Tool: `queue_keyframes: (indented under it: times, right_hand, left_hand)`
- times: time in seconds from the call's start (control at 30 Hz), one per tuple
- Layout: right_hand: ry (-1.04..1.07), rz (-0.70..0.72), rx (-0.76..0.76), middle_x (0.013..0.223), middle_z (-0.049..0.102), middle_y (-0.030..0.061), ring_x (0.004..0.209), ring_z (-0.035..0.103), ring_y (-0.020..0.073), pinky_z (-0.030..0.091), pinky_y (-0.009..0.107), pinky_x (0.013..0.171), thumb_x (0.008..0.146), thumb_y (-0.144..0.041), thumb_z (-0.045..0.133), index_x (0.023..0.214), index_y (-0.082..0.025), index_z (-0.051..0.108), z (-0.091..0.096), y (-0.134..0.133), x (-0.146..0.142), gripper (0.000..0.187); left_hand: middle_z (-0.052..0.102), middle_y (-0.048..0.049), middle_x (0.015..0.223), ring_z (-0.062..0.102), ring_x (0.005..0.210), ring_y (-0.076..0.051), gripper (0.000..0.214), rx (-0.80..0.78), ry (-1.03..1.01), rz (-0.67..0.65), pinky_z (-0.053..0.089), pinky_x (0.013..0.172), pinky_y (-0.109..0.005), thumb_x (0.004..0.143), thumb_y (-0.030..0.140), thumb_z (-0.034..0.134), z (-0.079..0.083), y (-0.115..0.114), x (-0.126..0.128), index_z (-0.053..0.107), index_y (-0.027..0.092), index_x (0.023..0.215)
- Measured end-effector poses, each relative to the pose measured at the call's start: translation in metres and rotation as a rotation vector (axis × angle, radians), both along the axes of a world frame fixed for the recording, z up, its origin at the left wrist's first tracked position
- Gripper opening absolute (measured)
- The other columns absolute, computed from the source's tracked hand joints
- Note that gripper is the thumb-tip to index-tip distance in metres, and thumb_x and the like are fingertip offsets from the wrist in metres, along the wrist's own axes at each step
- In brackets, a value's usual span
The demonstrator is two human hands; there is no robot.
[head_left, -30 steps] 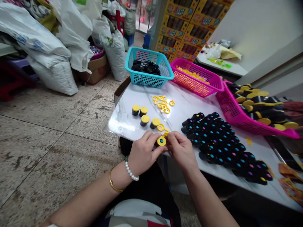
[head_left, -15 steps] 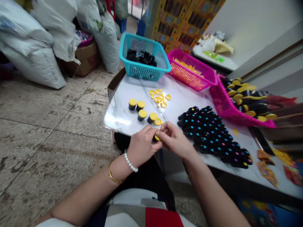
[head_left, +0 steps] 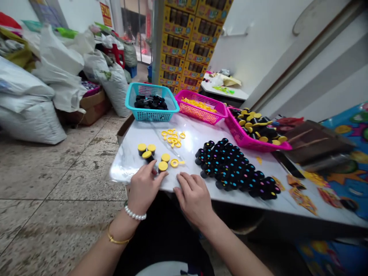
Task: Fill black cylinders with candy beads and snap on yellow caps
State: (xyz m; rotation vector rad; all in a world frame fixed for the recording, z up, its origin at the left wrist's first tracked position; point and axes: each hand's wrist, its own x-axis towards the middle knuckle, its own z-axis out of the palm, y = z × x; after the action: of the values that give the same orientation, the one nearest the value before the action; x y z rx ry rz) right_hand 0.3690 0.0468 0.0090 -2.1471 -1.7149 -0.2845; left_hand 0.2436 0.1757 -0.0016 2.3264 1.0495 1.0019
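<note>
My left hand [head_left: 143, 186] is at the table's near left, thumb and index finger apart. Its index fingertip touches or nearly touches a tilted black cylinder with a yellow cap [head_left: 147, 155]. Several like it stand upright close by, one yellow-capped black cylinder [head_left: 163, 166] right beside my thumb. My right hand [head_left: 194, 195] rests at the table's front edge, fingers stretched forward and holding nothing visible. Just beyond it lies a yellow ring with a tab [head_left: 174, 163]. More yellow rings [head_left: 173, 138] lie in a loose pile farther back.
Many black cylinders with coloured dots [head_left: 232, 165] stand grouped on the right. Behind are a teal basket [head_left: 152, 115] of black parts, a pink basket [head_left: 198, 112] of yellow parts and another pink basket [head_left: 250, 142] of capped cylinders. White sacks [head_left: 28, 111] sit on the floor at left.
My hands were together on a yellow-capped piece; now they are apart. The left has moved to the standing group, where a tilted piece now is. The view has tilted upward.
</note>
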Motion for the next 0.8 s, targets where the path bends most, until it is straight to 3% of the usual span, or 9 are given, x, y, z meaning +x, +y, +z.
queue_keyframes:
  times: [0.13, 0.27, 0.4, 0.5, 0.6, 0.7, 0.8]
  right_hand:
    - [0.008, 0.018, 0.087, 0.127, 0.057, 0.0154, 0.112, 0.050, 0.0281, 0.041, 0.043, 0.097, 0.091, -0.039, 0.050, 0.123, -0.010, 0.057, -0.007, 0.003, 0.008, 0.044]
    - [0.000, 0.098, 0.003, 0.143, 0.043, 0.0170, 0.130, 0.036, 0.0335, 0.033, 0.048, 0.106, 0.087, -0.051, 0.053, 0.139, -0.008, 0.041, -0.005, 0.019, 0.018, 0.069]
    - [0.001, 0.123, -0.013, 0.142, 0.043, 0.0199, 0.128, 0.039, 0.0369, 0.033, 0.052, 0.106, 0.082, -0.059, 0.055, 0.139, -0.006, 0.043, -0.010, 0.009, 0.018, 0.078]
    - [-0.022, 0.145, 0.055, 0.139, 0.048, 0.0174, 0.123, 0.044, 0.0344, 0.039, 0.050, 0.102, 0.084, -0.042, 0.062, 0.136, -0.009, 0.047, -0.020, -0.010, 0.020, 0.063]
    - [-0.024, 0.182, 0.167, 0.131, 0.055, 0.0157, 0.116, 0.049, 0.0303, 0.043, 0.046, 0.099, 0.085, -0.023, 0.061, 0.128, -0.011, 0.055, -0.030, -0.024, 0.022, 0.045]
    - [0.016, 0.178, 0.223, 0.122, 0.060, 0.0165, 0.110, 0.052, 0.0300, 0.046, 0.047, 0.094, 0.084, -0.017, 0.061, 0.118, -0.012, 0.061, -0.035, -0.025, 0.021, 0.035]
    - [0.099, 0.194, 0.251, 0.111, 0.063, 0.0149, 0.103, 0.056, 0.0283, 0.049, 0.046, 0.088, 0.084, -0.012, 0.058, 0.108, -0.015, 0.065, -0.031, -0.021, 0.020, 0.025]
  left_hand:
    - [0.062, 0.0012, 0.075, 0.056, 0.058, -0.011, 0.040, -0.017, -0.101, 0.050, 0.047, 0.065, -0.025, 0.077, 0.040, 0.069, -0.004, -0.002, 0.001, 0.061, 0.018, 0.110]
    - [0.061, 0.0036, 0.072, 0.055, 0.053, -0.009, 0.041, -0.114, -0.128, 0.049, 0.047, 0.058, -0.022, 0.076, 0.037, 0.069, -0.003, -0.005, 0.003, 0.056, 0.018, 0.110]
    - [0.060, 0.0017, 0.076, 0.055, 0.058, -0.010, 0.028, -0.065, -0.161, 0.007, 0.047, 0.058, -0.022, 0.080, 0.034, 0.065, -0.002, -0.013, -0.011, 0.057, 0.019, 0.103]
    - [0.058, -0.0029, 0.086, 0.054, 0.064, -0.012, 0.033, 0.064, -0.166, 0.190, 0.048, 0.062, -0.025, 0.080, 0.036, 0.065, 0.001, -0.007, -0.028, 0.056, 0.017, 0.107]
    - [0.058, -0.0061, 0.090, 0.053, 0.064, -0.014, 0.048, 0.075, -0.006, 0.342, 0.047, 0.064, -0.029, 0.080, 0.046, 0.062, 0.008, 0.015, -0.037, 0.053, 0.014, 0.115]
    - [0.060, -0.0044, 0.078, 0.056, 0.068, -0.019, 0.042, 0.051, 0.232, 0.278, 0.046, 0.066, -0.032, 0.082, 0.053, 0.056, 0.013, 0.036, -0.031, 0.062, 0.016, 0.100]
    - [0.061, -0.0021, 0.076, 0.057, 0.066, -0.018, 0.036, -0.011, 0.229, 0.205, 0.046, 0.066, -0.031, 0.079, 0.049, 0.060, 0.015, 0.040, -0.021, 0.061, 0.018, 0.098]
